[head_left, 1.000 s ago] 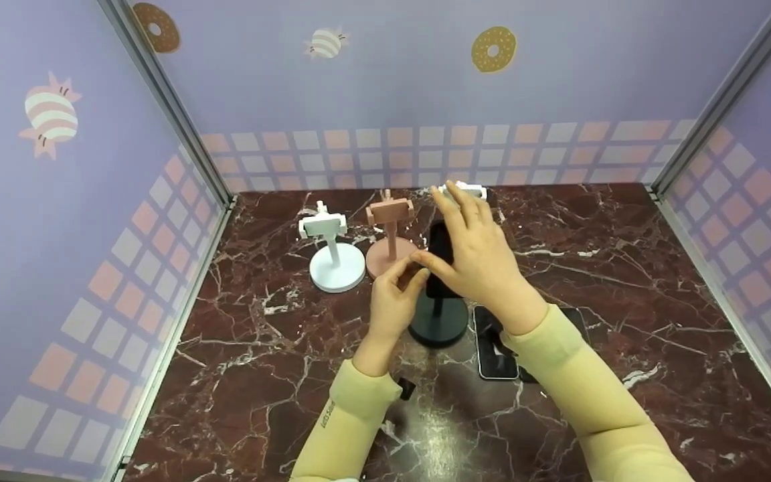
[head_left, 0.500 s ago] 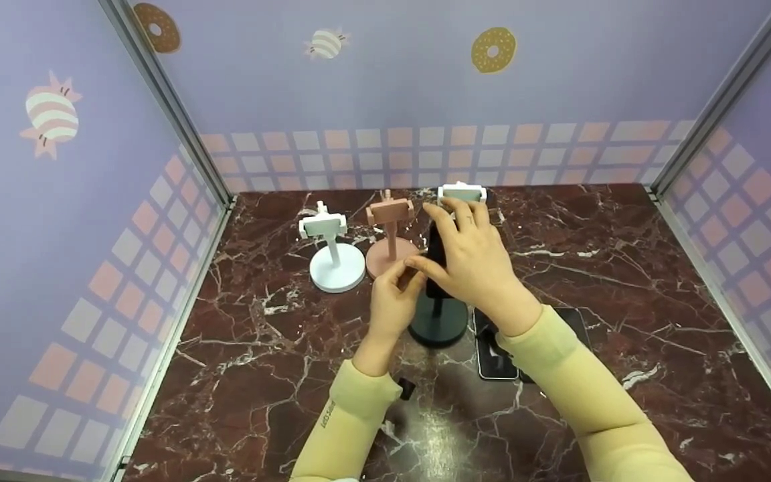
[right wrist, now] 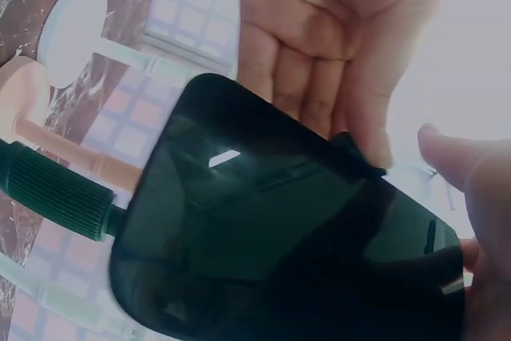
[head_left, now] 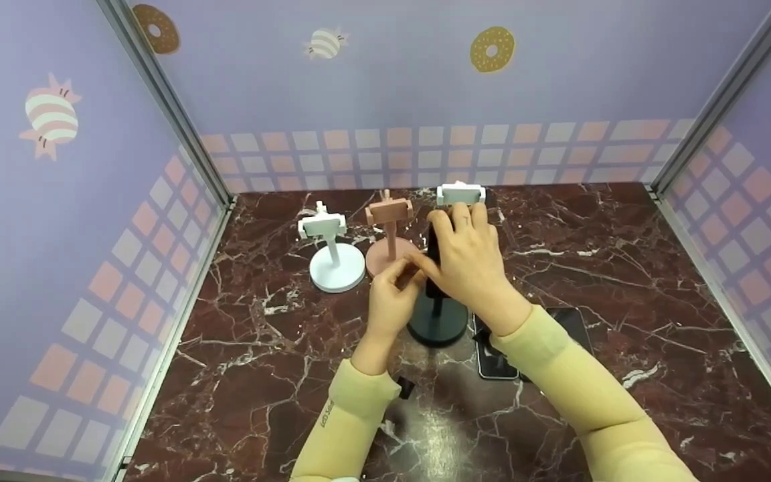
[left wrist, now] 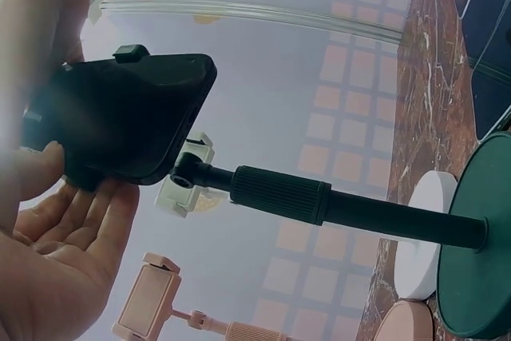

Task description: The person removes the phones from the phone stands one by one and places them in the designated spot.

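A dark phone (right wrist: 263, 213) sits in the clamp of a dark green phone stand (head_left: 437, 325), its screen facing the person. At the phone's left edge, my left hand (head_left: 389, 304) pinches the small clamp arm (right wrist: 355, 157) between thumb and fingers. My right hand (head_left: 472, 261) holds the phone from its right side and upper end, fingers bent over it. The right thumb reaches across toward the left hand, and in the right wrist view it stands a little off the screen. In the head view the right hand hides much of the phone.
A white phone stand (head_left: 336, 268) and a pink one (head_left: 385, 213) stand to the left. Another white stand (head_left: 460, 194) is behind the right hand. Two phones lie on the marble table at right, one (head_left: 496, 361) partly under the right sleeve. Patterned walls (head_left: 385, 80) enclose the table.
My right hand has come down toward the phone, and its raised fingers have bent over the upper end. My left hand stays at the clamp.
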`<state>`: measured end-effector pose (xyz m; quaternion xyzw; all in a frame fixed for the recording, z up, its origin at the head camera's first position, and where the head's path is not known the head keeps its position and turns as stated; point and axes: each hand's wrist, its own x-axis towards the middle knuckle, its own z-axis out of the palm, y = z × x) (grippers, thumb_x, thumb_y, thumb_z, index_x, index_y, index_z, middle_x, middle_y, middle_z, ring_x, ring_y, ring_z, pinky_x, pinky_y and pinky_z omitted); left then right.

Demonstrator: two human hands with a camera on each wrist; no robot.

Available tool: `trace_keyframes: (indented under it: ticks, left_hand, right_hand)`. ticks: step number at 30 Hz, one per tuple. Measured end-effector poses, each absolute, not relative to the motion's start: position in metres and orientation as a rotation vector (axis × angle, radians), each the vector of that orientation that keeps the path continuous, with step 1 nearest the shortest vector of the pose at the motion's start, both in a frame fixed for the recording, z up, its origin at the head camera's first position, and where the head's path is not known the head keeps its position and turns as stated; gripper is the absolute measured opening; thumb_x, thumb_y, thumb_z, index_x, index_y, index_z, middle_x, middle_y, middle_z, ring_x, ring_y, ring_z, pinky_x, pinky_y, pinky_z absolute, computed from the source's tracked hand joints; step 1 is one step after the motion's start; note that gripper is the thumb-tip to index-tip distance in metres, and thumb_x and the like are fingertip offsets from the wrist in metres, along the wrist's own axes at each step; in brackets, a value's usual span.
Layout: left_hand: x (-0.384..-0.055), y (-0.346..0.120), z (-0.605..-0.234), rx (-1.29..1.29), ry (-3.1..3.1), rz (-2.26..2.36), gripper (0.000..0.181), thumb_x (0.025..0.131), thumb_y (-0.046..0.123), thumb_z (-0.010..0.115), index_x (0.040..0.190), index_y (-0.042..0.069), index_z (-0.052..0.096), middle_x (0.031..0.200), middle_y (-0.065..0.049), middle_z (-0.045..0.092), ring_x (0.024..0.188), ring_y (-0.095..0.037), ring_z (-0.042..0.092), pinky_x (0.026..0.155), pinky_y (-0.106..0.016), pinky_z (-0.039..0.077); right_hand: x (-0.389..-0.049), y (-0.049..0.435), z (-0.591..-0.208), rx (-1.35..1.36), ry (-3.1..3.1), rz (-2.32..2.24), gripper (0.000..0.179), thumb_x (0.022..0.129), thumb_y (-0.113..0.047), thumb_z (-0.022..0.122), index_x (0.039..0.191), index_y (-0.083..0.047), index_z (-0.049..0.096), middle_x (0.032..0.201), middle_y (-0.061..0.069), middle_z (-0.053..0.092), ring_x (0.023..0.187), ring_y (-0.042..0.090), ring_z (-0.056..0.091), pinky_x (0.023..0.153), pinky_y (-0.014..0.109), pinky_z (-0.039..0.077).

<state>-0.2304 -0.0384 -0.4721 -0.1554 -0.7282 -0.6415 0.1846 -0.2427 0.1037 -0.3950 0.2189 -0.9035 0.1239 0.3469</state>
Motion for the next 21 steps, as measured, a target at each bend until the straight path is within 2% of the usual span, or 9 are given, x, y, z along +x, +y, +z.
trace_keyframes:
  ticks: [6, 13, 19, 21]
  left_hand:
    - [-0.2326, -0.0413, -0.4706, -0.474, -2.035, -1.829, 0.023, 0.094, 0.002, 0.072, 0.114, -0.010, 0.072, 0.106, -0.025, 0.075, 0.089, -0.020, 0.070, 0.080, -0.022, 0.059]
    - [-0.2326, -0.0417, -0.4694, -0.445, -2.047, -1.864, 0.032, 0.093, 0.000, 0.073, 0.122, -0.013, 0.068, 0.117, -0.028, 0.073, 0.102, -0.032, 0.073, 0.086, -0.020, 0.059]
    - [-0.2325, -0.0397, -0.4676, -0.429, -2.029, -1.913, 0.028, 0.093, 0.000, 0.073, 0.118, -0.013, 0.069, 0.108, -0.029, 0.074, 0.087, -0.008, 0.068, 0.078, -0.018, 0.057]
    - [-0.2325, -0.0388, -0.4665, -0.414, -2.030, -1.909, 0.026, 0.093, 0.001, 0.073, 0.116, -0.012, 0.070, 0.106, -0.028, 0.073, 0.083, -0.005, 0.065, 0.074, -0.017, 0.056]
  right_hand:
    - [-0.2475, 0.1000, -0.3986, 0.529, -2.267, 0.267, 0.055, 0.088, -0.051, 0.078, 0.110, -0.006, 0.055, 0.101, 0.018, 0.051, 0.097, 0.040, 0.045, 0.058, 0.043, 0.044]
    - [-0.2487, 0.0984, -0.4010, 0.507, -2.248, 0.276, 0.047, 0.085, -0.037, 0.082, 0.109, -0.005, 0.056, 0.103, 0.019, 0.053, 0.098, 0.041, 0.045, 0.057, 0.045, 0.043]
    - [-0.2506, 0.0982, -0.4035, 0.500, -2.215, 0.274, 0.042, 0.084, -0.031, 0.081, 0.106, -0.006, 0.056, 0.101, 0.019, 0.054, 0.098, 0.043, 0.044, 0.058, 0.045, 0.042]
    - [-0.2512, 0.0983, -0.4038, 0.501, -2.208, 0.276, 0.041, 0.083, -0.030, 0.081, 0.106, -0.006, 0.056, 0.102, 0.019, 0.054, 0.099, 0.043, 0.044, 0.059, 0.045, 0.043]
